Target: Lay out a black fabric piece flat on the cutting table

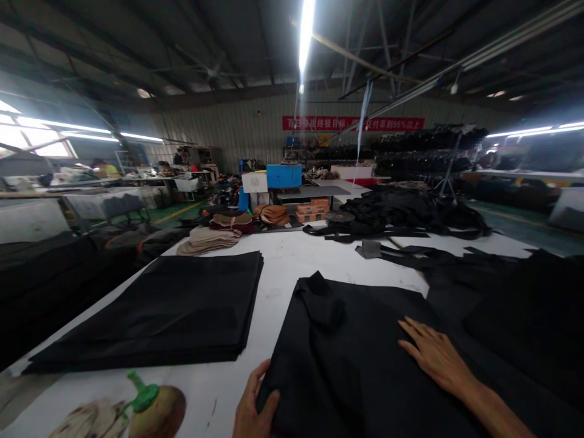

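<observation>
The left hand (256, 403) is pinching the black cloth (365, 350); the right hand (432, 353), fingers spread, is resting on it. Beyond it, brown boxes (312, 210) are standing, contents unseen.

The right grip (433, 359) is a bare human hand with slim, longish fingers (417, 331) that narrow to rounded tips, and a shorter thumb (409, 348). Its knuckles show only faintly, and the nails are too small and blurred to make out. Behind it a narrow wrist runs into a forearm (497, 410), uncovered as far as it shows; whatever sleeve there may be lies out of view. The left grip (249, 410) is likewise a bare hand, its thumb blunt and rounded, cut off by the lower edge.
</observation>
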`<action>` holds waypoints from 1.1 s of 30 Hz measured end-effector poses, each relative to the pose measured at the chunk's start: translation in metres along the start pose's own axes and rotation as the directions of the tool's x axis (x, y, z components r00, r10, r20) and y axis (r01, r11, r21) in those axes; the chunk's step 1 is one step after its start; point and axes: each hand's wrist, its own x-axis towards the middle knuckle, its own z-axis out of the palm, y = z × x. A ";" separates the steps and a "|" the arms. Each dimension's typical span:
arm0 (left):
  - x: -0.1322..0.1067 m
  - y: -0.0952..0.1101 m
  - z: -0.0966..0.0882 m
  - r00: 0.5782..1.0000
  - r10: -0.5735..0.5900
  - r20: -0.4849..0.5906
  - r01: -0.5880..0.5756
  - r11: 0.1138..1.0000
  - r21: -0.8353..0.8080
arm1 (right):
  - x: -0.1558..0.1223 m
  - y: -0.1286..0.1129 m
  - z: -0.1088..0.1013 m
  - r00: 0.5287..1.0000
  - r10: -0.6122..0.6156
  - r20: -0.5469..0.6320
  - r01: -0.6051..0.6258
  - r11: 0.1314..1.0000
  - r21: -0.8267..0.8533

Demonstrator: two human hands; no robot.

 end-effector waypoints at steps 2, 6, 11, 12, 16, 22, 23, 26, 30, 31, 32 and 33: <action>0.014 0.009 0.000 0.999 0.034 -0.014 -0.033 0.998 0.058 | -0.010 0.001 0.004 1.000 -0.002 -0.026 0.001 0.999 -0.052; 0.062 0.034 -0.002 0.989 0.115 -0.091 -0.094 0.974 0.208 | -0.031 -0.014 0.008 0.998 0.003 -0.065 -0.010 0.994 -0.112; 0.119 0.054 -0.002 0.959 0.189 -0.211 -0.114 0.939 0.323 | -0.071 -0.043 0.005 0.996 -0.088 -0.029 0.087 0.995 -0.043; 0.123 0.054 0.000 0.952 0.212 -0.219 -0.128 0.930 0.346 | -0.077 -0.045 0.003 0.994 -0.108 -0.027 0.107 0.994 -0.012; 0.111 0.044 0.012 0.936 0.328 -0.127 -0.244 0.866 0.437 | -0.083 -0.038 -0.010 0.995 -0.068 -0.068 0.066 0.997 -0.038; 0.105 0.035 0.027 0.904 0.428 0.010 -0.365 0.759 0.539 | -0.090 -0.024 -0.008 0.995 -0.074 -0.073 0.065 0.991 -0.117; 0.113 0.038 0.032 0.896 0.442 0.026 -0.382 0.741 0.552 | -0.094 -0.024 -0.004 0.993 -0.087 -0.085 0.075 0.989 -0.128; 0.143 0.054 0.057 0.872 0.481 0.092 -0.439 0.684 0.582 | -0.105 -0.023 0.007 0.982 -0.145 -0.120 0.129 0.983 -0.132; 0.169 0.080 0.094 0.855 0.502 0.130 -0.460 0.619 0.637 | -0.111 -0.020 0.013 0.977 -0.168 -0.129 0.160 0.985 -0.066; 0.167 0.084 0.100 0.854 0.501 0.138 -0.459 0.604 0.651 | -0.112 -0.020 0.012 0.980 -0.157 -0.124 0.152 0.987 -0.046; 0.161 0.087 0.103 0.853 0.498 0.158 -0.466 0.588 0.661 | -0.112 -0.019 0.010 0.982 -0.146 -0.117 0.144 0.989 -0.028; 0.152 0.088 0.102 0.848 0.493 0.196 -0.485 0.568 0.665 | -0.113 -0.019 0.007 0.984 -0.138 -0.110 0.137 0.990 -0.012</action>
